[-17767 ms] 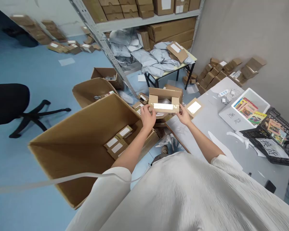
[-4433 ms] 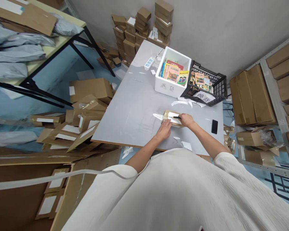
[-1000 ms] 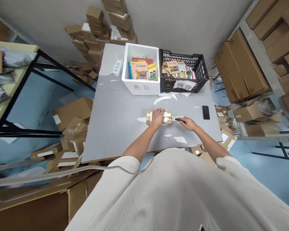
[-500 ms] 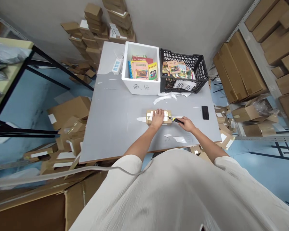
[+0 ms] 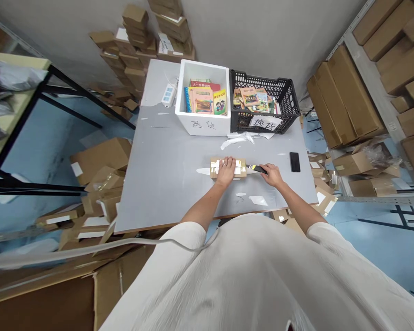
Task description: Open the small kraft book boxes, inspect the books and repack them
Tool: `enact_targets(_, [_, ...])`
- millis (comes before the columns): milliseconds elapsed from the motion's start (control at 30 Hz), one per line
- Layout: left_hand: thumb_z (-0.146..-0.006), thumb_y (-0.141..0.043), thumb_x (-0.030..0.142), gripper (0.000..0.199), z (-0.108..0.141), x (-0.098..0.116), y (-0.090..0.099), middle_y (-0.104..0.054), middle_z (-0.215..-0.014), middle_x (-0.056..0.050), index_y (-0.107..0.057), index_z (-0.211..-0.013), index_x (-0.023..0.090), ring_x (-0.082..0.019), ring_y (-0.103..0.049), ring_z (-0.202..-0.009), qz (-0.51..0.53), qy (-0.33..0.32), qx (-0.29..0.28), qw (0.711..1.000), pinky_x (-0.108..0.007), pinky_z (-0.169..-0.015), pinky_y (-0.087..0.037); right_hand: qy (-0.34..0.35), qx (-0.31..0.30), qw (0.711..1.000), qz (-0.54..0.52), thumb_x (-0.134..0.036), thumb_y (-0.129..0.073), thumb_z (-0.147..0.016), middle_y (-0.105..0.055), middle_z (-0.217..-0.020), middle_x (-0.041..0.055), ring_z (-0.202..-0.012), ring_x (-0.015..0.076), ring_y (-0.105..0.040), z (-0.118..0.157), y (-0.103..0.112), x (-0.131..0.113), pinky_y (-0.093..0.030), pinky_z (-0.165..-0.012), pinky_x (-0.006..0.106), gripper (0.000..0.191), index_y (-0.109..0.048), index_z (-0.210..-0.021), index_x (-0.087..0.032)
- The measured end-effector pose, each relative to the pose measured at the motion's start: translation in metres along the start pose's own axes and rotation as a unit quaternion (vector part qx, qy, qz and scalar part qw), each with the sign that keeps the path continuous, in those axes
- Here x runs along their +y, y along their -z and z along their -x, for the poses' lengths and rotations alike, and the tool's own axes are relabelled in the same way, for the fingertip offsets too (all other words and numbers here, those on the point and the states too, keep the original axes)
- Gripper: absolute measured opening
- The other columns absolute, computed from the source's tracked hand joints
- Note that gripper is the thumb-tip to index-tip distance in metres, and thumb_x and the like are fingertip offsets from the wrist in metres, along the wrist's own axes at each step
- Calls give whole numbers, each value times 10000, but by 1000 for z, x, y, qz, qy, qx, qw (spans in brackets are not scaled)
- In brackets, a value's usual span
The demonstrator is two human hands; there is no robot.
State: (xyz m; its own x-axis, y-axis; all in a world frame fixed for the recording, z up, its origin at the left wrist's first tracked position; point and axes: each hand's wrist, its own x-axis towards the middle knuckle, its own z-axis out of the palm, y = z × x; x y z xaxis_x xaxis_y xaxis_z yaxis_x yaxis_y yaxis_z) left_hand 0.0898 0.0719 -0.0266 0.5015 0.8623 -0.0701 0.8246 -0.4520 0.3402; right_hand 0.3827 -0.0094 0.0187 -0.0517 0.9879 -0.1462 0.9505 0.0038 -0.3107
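A small brown cardboard box (image 5: 242, 168) with a white label and shiny tape lies on the grey table. Across its top is my left hand (image 5: 227, 169), gripping it with the fingertips at its far edge. To the right, my right hand (image 5: 272, 175) is closed around a utility knife (image 5: 260, 169) with a black and yellow handle. The blade points left at the box's right end; I cannot tell whether its tip touches the cardboard. White paper strips (image 5: 203, 171) show beside the box.
At the back of the table (image 5: 158, 184) stand a white foam box (image 5: 203, 126) and a black crate (image 5: 290, 110), both holding books. A phone (image 5: 295, 162) lies at the right, a power strip (image 5: 169, 94) at the back left. Paper scraps (image 5: 258, 200) are scattered. Cartons crowd both sides.
My right hand and the knife have moved a little to the right, drawing the blade back toward the box's right end. My left hand stays on the box.
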Motion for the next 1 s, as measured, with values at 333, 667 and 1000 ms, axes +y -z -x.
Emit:
enact_targets(333, [-1087,-426,275,683,10,1,4,-393,-1850,-219,-446,-1750,112,-356,-286,-1766,39,3,28,999,-604,-1451,-181,-56,50,988,-135,-429,-628,-1034,-736,-1336,160,-1275,365,-654,-29,-8,8,-548,-1131,505,493,-736,-1471,-228])
enact_targets(667, [-1107,-528,326,477,66,-9,21,-627,-1537,-195,-643,-1561,235,-381,-613,-1387,25,28,51,998,-563,-1230,-452,73,-21,983,-167,-457,-607,-1042,-675,-1589,151,-1477,379,-597,-89,-24,-70,-474,-1260,538,486,-727,-1449,-218])
enact_targets(1000, [-1144,-426,314,444,65,0,20,-623,-1537,-191,-656,-1507,207,-367,-687,-1280,27,92,30,995,-490,-1083,-562,2,-47,982,-183,-499,-626,-1021,-783,-1393,139,-1298,380,-685,-63,-33,-73,-525,-1152,528,461,-742,-1383,-239])
